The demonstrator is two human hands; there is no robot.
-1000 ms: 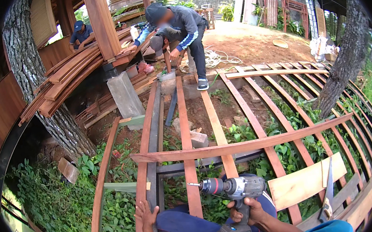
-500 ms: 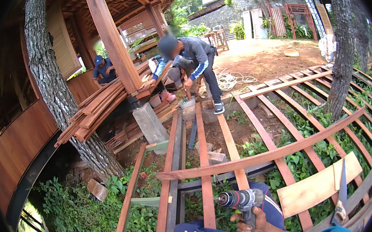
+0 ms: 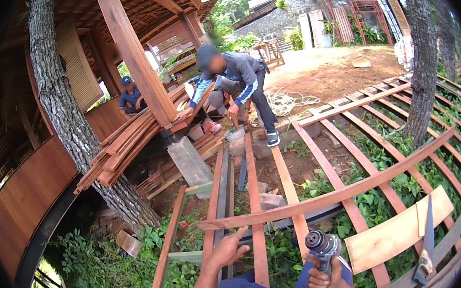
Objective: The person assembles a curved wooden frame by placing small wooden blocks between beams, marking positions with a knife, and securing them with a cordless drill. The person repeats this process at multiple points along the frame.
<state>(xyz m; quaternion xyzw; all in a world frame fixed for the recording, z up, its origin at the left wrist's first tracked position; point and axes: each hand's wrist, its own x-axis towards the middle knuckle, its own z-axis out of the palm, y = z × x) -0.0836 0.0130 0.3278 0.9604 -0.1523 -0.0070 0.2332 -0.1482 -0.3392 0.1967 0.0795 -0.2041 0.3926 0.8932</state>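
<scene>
My right hand (image 3: 328,278) is wrapped round the handle of a grey and black cordless drill (image 3: 323,246), its chuck facing away from me over my knee. My left hand (image 3: 228,251) reaches out with fingers apart and holds nothing. Its fingertips are just below a long reddish plank (image 3: 324,197) laid crosswise over the joists; I cannot tell whether they touch it. Beneath that hand run a reddish joist (image 3: 260,246) and a dark beam beside it. To the right, a pale board (image 3: 399,226) lies across the joists, and a handsaw (image 3: 427,241) rests at its right end.
Greenery (image 3: 104,278) and bare soil show between the joists. A person in a grey shirt (image 3: 237,71) bends over the far end beside another crouching person. A third person (image 3: 130,98) sits at the left. Stacked planks (image 3: 125,146), a concrete post (image 3: 190,159) and tree trunks (image 3: 71,98) stand around.
My left hand has lifted off my leg and stretched forward to the crosswise plank. The drill has swung from pointing left to pointing away from me, and the view has shifted slightly.
</scene>
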